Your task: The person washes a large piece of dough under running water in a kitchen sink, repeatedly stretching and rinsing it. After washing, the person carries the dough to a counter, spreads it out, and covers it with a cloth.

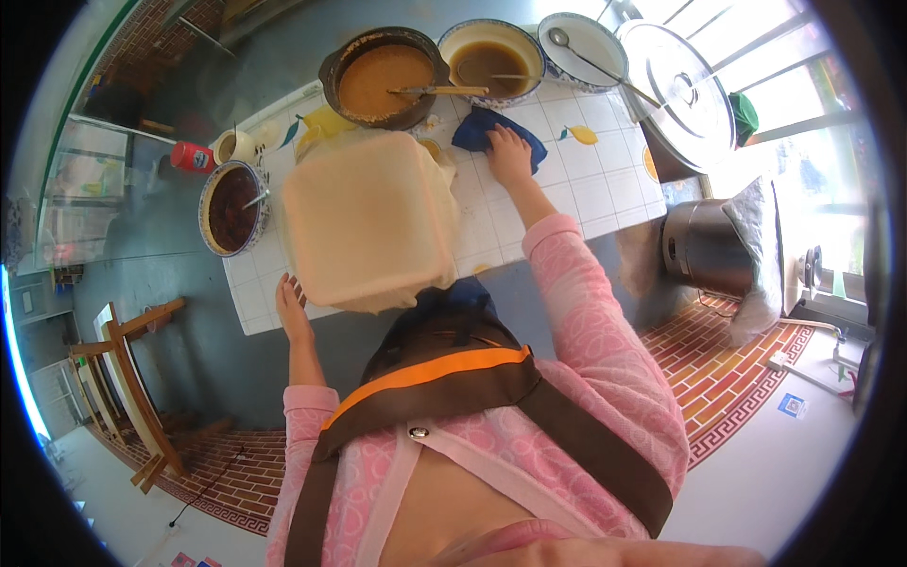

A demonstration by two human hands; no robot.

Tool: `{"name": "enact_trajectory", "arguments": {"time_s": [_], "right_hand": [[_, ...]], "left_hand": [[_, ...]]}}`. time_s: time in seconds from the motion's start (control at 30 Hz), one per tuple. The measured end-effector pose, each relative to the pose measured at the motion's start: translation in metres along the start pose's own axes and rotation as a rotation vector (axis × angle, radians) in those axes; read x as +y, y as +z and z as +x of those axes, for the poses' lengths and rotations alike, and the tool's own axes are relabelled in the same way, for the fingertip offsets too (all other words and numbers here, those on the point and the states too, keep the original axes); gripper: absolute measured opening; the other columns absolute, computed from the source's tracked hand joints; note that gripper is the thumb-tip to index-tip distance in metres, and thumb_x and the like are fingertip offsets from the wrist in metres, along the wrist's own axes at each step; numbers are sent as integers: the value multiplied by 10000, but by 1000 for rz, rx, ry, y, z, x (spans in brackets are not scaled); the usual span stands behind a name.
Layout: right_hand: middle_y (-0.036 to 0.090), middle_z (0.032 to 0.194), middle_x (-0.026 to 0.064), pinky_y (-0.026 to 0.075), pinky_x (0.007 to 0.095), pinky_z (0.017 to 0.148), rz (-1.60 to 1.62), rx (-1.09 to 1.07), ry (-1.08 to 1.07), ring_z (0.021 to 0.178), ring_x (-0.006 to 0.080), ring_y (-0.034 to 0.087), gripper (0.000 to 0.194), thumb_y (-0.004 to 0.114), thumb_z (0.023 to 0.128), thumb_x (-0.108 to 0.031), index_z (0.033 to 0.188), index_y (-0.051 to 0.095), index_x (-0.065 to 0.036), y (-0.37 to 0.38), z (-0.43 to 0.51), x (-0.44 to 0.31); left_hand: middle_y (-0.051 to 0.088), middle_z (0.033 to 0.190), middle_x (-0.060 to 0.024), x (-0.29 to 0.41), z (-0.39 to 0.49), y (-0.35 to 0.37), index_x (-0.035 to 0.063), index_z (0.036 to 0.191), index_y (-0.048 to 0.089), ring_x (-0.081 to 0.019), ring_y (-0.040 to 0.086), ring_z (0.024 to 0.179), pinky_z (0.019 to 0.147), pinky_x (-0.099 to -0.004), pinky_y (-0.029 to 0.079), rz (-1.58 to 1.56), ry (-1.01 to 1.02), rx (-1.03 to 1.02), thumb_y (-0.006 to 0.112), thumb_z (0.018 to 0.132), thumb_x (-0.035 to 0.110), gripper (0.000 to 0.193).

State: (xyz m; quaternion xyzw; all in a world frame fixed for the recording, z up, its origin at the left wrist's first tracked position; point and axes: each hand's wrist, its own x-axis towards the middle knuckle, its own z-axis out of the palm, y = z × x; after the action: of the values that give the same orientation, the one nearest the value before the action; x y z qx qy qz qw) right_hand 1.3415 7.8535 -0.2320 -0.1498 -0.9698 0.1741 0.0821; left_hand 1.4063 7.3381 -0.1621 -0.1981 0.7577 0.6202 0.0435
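On the tiled-pattern table cover (496, 198), my right hand (509, 152) presses on a dark blue cloth (473, 132), just below the bowls. My left hand (290, 303) is near the table's front left edge with fingers extended, beside a large square container covered with pale cloth (368, 216); whether it touches that cover I cannot tell. Beyond the covered container stands a dark pot of orange-brown sauce (375, 78) with a wooden-handled utensil (453, 91) in it. A patterned bowl of brown liquid (489, 60) with a ladle stands to its right.
A pale bowl with a metal ladle (581, 53) and a large lidded pot (677, 88) stand at the back right. At the left are a bowl of dark red sauce (232, 212), a small pot (232, 147) and a red container (190, 156). A steel drum (708, 244) stands right of the table.
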Motion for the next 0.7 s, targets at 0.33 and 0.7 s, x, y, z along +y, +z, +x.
{"name": "enact_trajectory", "arguments": {"time_s": [0.33, 0.7], "right_hand": [[458, 1399, 89, 364, 502, 1016, -62, -411, -498, 1305, 300, 407, 319, 562, 864, -161, 1181, 583, -146, -64, -207, -10], [618, 1167, 218, 449, 386, 952, 506, -358, 170, 1064, 351, 589, 415, 595, 844, -102, 1245, 562, -2, -196, -203, 43]], "left_hand": [[517, 1320, -175, -5, -13, -27, 15, 1367, 428, -271, 534, 1187, 980, -372, 441, -74, -22, -19, 408, 1021, 326, 466], [619, 1109, -134, -33, -44, -119, 21, 1259, 524, -227, 620, 968, 855, -366, 512, -88, -152, -174, 452, 1009, 346, 416]]}}
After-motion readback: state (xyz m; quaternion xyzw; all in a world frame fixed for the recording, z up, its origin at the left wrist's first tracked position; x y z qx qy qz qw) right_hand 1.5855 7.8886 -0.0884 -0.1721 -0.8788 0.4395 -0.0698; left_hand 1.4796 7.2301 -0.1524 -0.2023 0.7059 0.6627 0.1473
